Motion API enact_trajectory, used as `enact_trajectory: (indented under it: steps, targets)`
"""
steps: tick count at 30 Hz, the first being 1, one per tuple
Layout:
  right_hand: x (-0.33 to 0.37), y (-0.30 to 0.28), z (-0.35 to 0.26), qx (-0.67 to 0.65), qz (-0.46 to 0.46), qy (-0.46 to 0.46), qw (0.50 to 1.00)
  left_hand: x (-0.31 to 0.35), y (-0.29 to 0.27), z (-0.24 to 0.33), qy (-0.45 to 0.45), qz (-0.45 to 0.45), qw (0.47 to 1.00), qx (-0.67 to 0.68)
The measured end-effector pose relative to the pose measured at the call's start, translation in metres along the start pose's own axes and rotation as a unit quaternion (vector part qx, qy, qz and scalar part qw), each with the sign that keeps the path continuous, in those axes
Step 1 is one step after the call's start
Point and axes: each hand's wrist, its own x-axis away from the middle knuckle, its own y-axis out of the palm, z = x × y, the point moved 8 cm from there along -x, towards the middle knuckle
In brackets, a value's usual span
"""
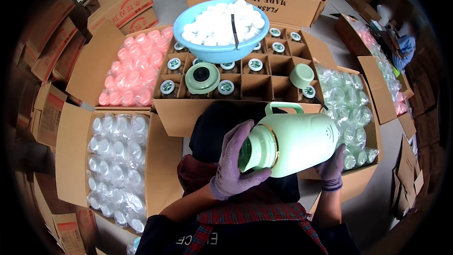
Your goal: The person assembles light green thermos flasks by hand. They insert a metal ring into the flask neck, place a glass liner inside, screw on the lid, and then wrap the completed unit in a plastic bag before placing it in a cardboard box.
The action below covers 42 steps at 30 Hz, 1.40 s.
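Observation:
Across my lap lies a pale green vacuum jug, tipped on its side, its handle up and its open spout to the left. My left hand, in a purple-grey glove, wraps round the neck and spout collar. The gloved right hand supports the jug's base; its fingers are partly hidden beneath it. Just beyond, a green round part with a black centre and a green cup-shaped lid rest on the divided carton. Bottle tops with white rims, such as this bottle, fill several of its cells.
A blue basin heaped with white stoppers sits on the divided carton. Around it stand open cartons of wrapped pink cups, clear-wrapped white cups and green cups. Another person is at the far right.

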Motion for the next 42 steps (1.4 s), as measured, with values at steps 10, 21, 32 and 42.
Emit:
enact_trajectory:
  steps: [10,21,32,42]
  targets:
    - [-0.063,0.206,0.047,0.801,-0.415,-0.023,0.430,-0.044,-0.149,-0.196,-0.324,0.089,0.862,-0.379]
    - [-0.141,0.198,0.052,0.668,-0.397,-0.044,0.628,-0.053,-0.110,-0.206,-0.269,0.239,0.933,-0.018]
    - [-0.130,0.226,0.031,0.624,-0.239,-0.350,0.657,-0.099,-0.023,-0.090,-0.226,0.100,0.920,0.304]
    - [-0.101,0.123,0.019,0.453,-0.180,-0.168,0.857,-0.079,-0.012,-0.090,-0.049,-0.350,0.915,0.193]
